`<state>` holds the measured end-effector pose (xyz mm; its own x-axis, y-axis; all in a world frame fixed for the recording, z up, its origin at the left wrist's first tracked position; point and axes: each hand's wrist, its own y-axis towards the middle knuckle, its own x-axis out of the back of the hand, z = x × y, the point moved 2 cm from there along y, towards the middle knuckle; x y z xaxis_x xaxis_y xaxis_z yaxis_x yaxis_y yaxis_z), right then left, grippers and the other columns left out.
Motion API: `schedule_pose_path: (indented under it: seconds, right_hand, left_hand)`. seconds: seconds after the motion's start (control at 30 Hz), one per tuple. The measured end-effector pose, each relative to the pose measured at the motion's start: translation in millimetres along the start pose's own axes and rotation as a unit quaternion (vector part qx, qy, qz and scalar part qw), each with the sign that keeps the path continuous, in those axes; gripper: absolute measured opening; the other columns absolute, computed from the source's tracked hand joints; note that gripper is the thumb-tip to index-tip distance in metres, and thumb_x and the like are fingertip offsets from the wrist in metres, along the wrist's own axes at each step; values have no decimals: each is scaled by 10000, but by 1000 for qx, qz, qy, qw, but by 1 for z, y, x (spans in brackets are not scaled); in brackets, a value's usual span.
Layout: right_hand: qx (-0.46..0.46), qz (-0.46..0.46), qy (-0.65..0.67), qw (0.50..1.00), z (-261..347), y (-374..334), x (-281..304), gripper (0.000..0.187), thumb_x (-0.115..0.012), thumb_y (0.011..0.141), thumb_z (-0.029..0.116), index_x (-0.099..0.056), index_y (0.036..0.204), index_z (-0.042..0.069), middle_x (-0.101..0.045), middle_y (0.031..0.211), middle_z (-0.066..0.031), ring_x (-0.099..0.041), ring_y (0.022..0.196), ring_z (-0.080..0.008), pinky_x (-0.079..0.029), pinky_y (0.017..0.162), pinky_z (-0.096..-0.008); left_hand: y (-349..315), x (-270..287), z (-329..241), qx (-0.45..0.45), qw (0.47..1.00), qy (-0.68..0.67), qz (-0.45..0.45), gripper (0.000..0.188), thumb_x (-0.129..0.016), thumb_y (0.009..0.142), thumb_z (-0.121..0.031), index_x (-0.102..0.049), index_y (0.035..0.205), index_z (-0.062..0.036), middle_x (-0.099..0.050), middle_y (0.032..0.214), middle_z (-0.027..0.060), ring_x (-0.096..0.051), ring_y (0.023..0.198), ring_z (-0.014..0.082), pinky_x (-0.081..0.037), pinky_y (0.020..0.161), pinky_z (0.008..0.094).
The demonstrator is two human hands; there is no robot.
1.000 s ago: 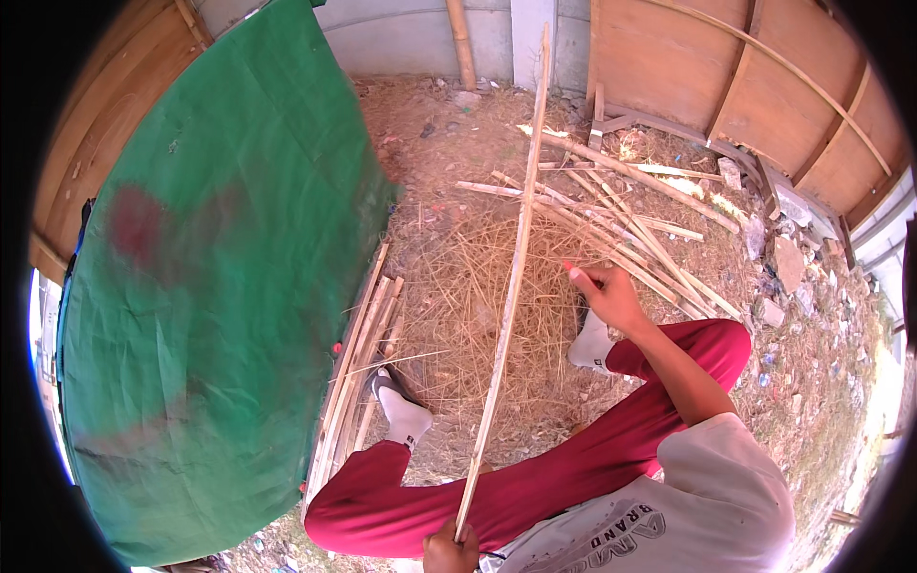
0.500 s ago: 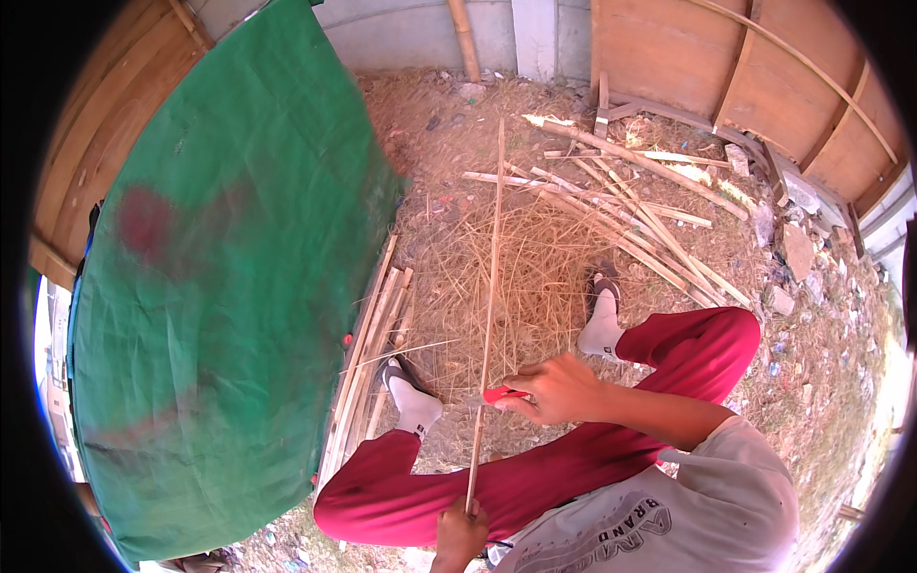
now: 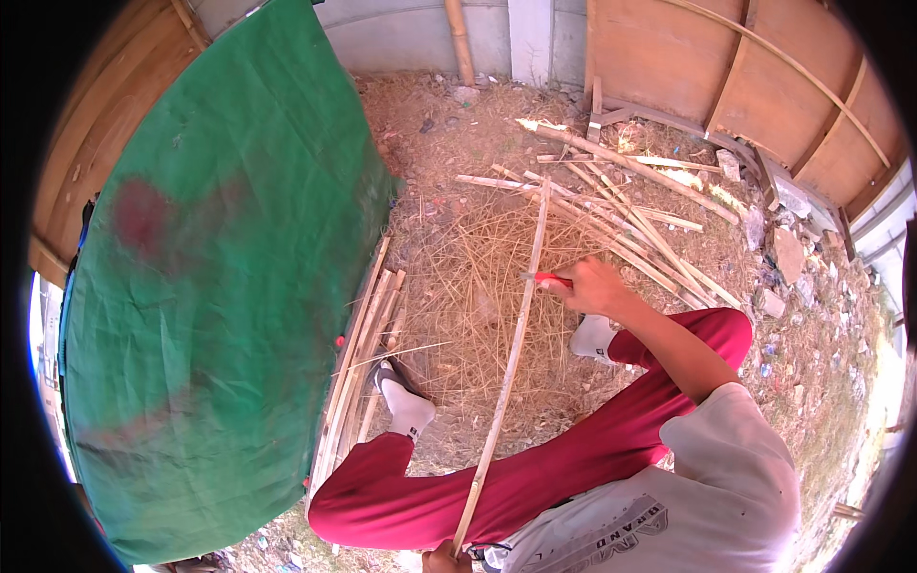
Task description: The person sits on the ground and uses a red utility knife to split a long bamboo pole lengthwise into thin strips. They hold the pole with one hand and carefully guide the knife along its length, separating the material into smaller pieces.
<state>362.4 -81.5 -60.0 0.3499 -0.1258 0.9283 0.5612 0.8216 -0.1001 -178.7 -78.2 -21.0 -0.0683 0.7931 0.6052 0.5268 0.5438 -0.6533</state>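
Note:
My left hand is closed round the near end of a long, pale bamboo strip, low at the picture's bottom edge. From there the strip slants up and away, passing over my leg and above the heap of shavings. Out in front, my right hand grips a red-handled knife. Its short blade points left and lies at the strip, toward the strip's far part. Whether the blade cuts into the strip cannot be made out.
Thin bamboo shavings cover the ground between my feet. Several split bamboo lengths lie crossed ahead on the right. More strips lie beside a big green sheet on the left. Rubble lines the right side.
My right hand has moved forward along the strip with the knife. The strip has turned its broad pale face up and leans further right. My left hand has dropped lower.

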Motion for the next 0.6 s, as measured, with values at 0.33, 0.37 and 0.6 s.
schedule_pose_path:
  seconds: [0.33, 0.37, 0.6]
  right_hand:
    - [-11, -69, 49, 996, 10, 8, 5, 350, -633, 941, 468, -793, 1021, 167, -704, 712, -141, -702, 690, -332, -558, 638, -470]
    - [-36, -85, 52, 994, 3, 16, 5, 354, -632, 940, 472, -792, 1025, 167, -706, 718, -144, -707, 705, -336, -562, 655, -476]
    - [-143, -101, -26, 984, -82, 66, 19, 422, -601, 952, 495, -777, 1027, 119, -726, 888, -209, -713, 884, -389, -556, 813, -495]
  left_hand:
    - [-9, -46, 66, -41, 999, -2, -20, 252, -638, 836, -114, -644, 1070, -22, -661, 751, 215, -671, 685, 384, -510, 584, 484]
    - [-19, -60, 85, -28, 1000, -1, -8, 225, -634, 839, -123, -651, 1041, -25, -661, 757, 211, -670, 702, 374, -509, 606, 478]
    - [-45, -58, 131, 40, 998, 46, -22, 148, -632, 842, -121, -645, 972, -52, -658, 760, 172, -671, 706, 345, -508, 600, 462]
